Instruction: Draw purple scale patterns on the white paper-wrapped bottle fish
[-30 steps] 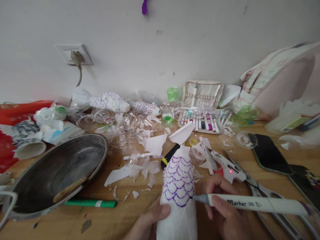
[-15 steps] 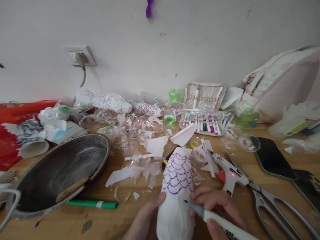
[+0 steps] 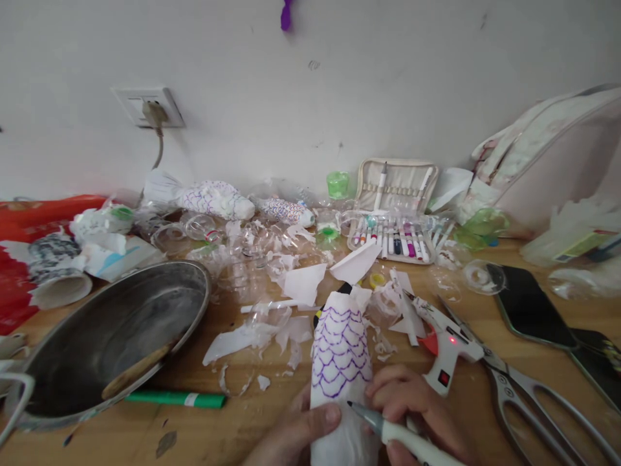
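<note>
A white fish-shaped paper body [image 3: 342, 349] lies in front of me, its far half covered in purple scalloped lines. My left hand [image 3: 301, 427] grips it from the left, thumb pressed on top. Between the fingers of my right hand [image 3: 417, 408] is a white marker [image 3: 407, 440], its dark tip close to the blank white part just below the lowest scales. Whether the tip touches the surface I cannot tell. My right fingers rest against the right side of the body.
Left stands a dark metal pan [image 3: 136, 323] beside a green paper roll [image 3: 177, 399]. Right are a glue gun [image 3: 449, 349] with a red light, scissors [image 3: 514, 388] and a phone [image 3: 528, 304]. Behind lie paper scraps [image 3: 305, 283], a marker case [image 3: 395, 184] and scaled fish [image 3: 216, 199].
The fish body has shifted slightly toward me and turned a little. My left thumb now lies further over its top, and the marker tip has moved slightly left and down.
</note>
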